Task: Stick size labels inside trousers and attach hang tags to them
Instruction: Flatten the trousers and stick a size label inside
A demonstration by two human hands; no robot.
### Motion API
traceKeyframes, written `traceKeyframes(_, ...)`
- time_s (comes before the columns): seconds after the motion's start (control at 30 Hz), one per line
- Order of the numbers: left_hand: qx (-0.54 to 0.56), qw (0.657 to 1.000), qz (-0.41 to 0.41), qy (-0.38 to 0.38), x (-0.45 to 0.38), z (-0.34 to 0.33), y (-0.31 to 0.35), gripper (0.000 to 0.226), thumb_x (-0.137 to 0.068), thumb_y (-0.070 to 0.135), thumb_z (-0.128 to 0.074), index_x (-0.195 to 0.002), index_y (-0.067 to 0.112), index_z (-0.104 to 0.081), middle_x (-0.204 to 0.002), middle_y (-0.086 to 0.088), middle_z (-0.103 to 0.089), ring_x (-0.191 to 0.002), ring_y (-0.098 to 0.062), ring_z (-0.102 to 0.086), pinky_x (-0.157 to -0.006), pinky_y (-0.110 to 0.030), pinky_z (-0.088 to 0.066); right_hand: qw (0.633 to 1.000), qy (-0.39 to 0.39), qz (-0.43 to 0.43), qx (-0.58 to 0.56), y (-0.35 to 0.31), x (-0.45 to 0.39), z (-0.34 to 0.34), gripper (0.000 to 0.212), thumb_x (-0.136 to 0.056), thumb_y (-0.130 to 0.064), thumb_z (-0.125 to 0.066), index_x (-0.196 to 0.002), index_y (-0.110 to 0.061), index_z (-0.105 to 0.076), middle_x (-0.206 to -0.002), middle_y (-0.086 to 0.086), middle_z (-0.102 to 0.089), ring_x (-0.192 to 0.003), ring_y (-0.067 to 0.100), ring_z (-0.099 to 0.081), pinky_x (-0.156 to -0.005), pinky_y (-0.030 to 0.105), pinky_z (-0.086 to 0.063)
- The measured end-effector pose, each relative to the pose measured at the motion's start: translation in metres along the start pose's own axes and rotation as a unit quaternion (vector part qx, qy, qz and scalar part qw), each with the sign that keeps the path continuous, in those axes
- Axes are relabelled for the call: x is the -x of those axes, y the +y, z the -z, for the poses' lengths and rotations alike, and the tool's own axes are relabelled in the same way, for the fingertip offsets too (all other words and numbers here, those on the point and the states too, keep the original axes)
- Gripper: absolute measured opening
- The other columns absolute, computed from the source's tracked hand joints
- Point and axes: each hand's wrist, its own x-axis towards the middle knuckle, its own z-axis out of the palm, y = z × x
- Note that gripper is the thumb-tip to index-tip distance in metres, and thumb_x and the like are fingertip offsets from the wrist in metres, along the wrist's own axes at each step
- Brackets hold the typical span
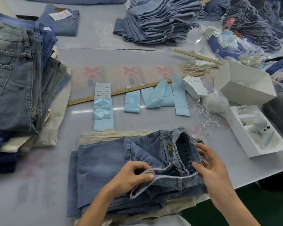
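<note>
Gaping at the waistband, faded blue jeans point(104, 168) lie folded.

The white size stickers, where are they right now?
In the head view, the white size stickers sit mid-table on a blue backing strip, touching the wooden ruler, beyond the jeans.

Long wooden ruler point(134, 90) lies diagonally mid-table, second ruler point(198, 56) further back right. Open white box point(245, 88) far right; nearer, a white foam tray point(260, 131) holding a small white figure point(259, 125). Table point(39, 193) grey.
</note>
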Motion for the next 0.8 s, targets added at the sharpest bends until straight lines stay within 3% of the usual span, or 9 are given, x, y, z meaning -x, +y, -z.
traceKeyframes(0.1, 0.014, 0.992, -0.038, 0.116, -0.005, -0.019, 0.007, 0.020, -0.098, 0.031, -0.067, -0.080, 0.024, -0.073, -0.074, 0.006, -0.065, -0.071, -0.008, -0.057, -0.069, -0.024, -0.044, 0.997, 0.047, -0.065, 0.022, 0.008, 0.011, -0.004, 0.051, -0.089, -0.008, -0.075, -0.114, -0.049, -0.060, -0.112, -0.010, -0.066, -0.105, 0.012, -0.065, -0.080, 0.035, -0.058)
traceKeyframes(0.2, 0.048, 0.979, -0.078, 0.182, -0.005, -0.039, 0.017, 0.020, -0.097, 0.033, -0.063, -0.082, 0.022, -0.072, -0.075, 0.004, -0.064, -0.072, -0.005, -0.055, -0.069, -0.018, -0.044, 0.979, 0.040, -0.193, 0.055, 0.030, 0.028, -0.013, 0.058, -0.078, -0.012, -0.085, -0.123, -0.033, -0.054, -0.113, 0.007, -0.063, -0.102, 0.028, -0.065, -0.086, 0.053, -0.058)
traceKeyframes(0.27, 0.071, 0.976, -0.089, 0.186, -0.006, -0.046, 0.023, 0.019, -0.097, 0.032, -0.062, -0.083, 0.022, -0.070, -0.076, 0.006, -0.063, -0.073, -0.004, -0.055, -0.070, -0.015, -0.043, 0.959, 0.047, -0.279, -0.022, 0.044, 0.038, -0.023, 0.047, -0.083, -0.005, -0.080, -0.123, -0.014, -0.057, -0.109, 0.018, -0.067, -0.094, 0.035, -0.068, -0.086, 0.060, -0.058)
traceKeyframes(0.37, 0.103, 0.977, -0.067, 0.174, -0.007, -0.045, 0.025, 0.023, -0.101, 0.033, -0.061, -0.082, 0.022, -0.069, -0.076, 0.009, -0.062, -0.073, -0.005, -0.054, -0.071, -0.017, -0.043, 0.910, 0.070, -0.342, -0.224, 0.048, 0.045, -0.035, 0.022, -0.094, 0.007, -0.060, -0.116, 0.006, -0.060, -0.095, 0.027, -0.072, -0.073, 0.036, -0.068, -0.068, 0.051, -0.060)
traceKeyframes(0.5, 0.184, 0.972, 0.001, 0.145, -0.004, -0.032, 0.026, 0.028, -0.094, 0.040, -0.061, -0.089, 0.017, -0.077, -0.089, -0.004, -0.072, -0.085, -0.016, -0.063, -0.082, -0.033, -0.048, 0.912, 0.072, -0.293, -0.278, 0.036, 0.038, -0.031, 0.021, -0.094, 0.010, -0.057, -0.112, 0.002, -0.064, -0.104, 0.028, -0.073, -0.085, 0.042, -0.072, -0.071, 0.051, -0.062)
traceKeyframes(0.6, 0.213, 0.974, 0.006, 0.078, 0.001, -0.024, 0.028, 0.025, -0.095, 0.032, -0.066, -0.107, 0.014, -0.077, -0.108, -0.011, -0.075, -0.100, -0.022, -0.068, -0.091, -0.036, -0.049, 0.966, 0.092, -0.213, -0.117, 0.030, 0.042, -0.028, 0.022, -0.092, -0.009, -0.071, -0.112, -0.015, -0.064, -0.105, 0.014, -0.073, -0.096, 0.033, -0.072, -0.082, 0.050, -0.061)
traceKeyframes(0.7, 0.211, 0.977, 0.009, 0.009, 0.003, -0.021, 0.037, 0.035, -0.087, 0.012, -0.056, -0.116, 0.014, -0.075, -0.114, -0.011, -0.074, -0.104, -0.024, -0.066, -0.093, -0.036, -0.047, 0.976, 0.204, -0.012, 0.074, 0.028, 0.056, -0.028, 0.024, -0.084, -0.021, -0.079, -0.092, -0.036, -0.063, -0.083, 0.000, -0.067, -0.078, 0.018, -0.066, -0.074, 0.030, -0.056)
traceKeyframes(0.77, 0.146, 0.989, -0.009, -0.017, 0.005, -0.021, 0.047, 0.045, -0.081, 0.004, -0.052, -0.116, 0.018, -0.075, -0.110, -0.006, -0.074, -0.102, -0.017, -0.065, -0.092, -0.031, -0.047, 0.982, 0.162, 0.052, 0.088, 0.017, 0.066, -0.036, 0.009, -0.083, -0.034, -0.076, -0.080, -0.031, -0.068, -0.069, 0.002, -0.067, -0.059, 0.013, -0.061, -0.062, 0.028, -0.053)
traceKeyframes(0.8, 0.094, 0.995, -0.025, -0.025, 0.007, -0.021, 0.052, 0.048, -0.079, 0.001, -0.050, -0.115, 0.021, -0.075, -0.108, -0.001, -0.074, -0.101, -0.012, -0.064, -0.091, -0.028, -0.047, 0.990, 0.115, 0.030, 0.071, 0.011, 0.068, -0.043, 0.021, -0.080, -0.045, -0.072, -0.076, -0.024, -0.070, -0.063, 0.005, -0.066, -0.052, 0.014, -0.057, -0.055, 0.029, -0.051)
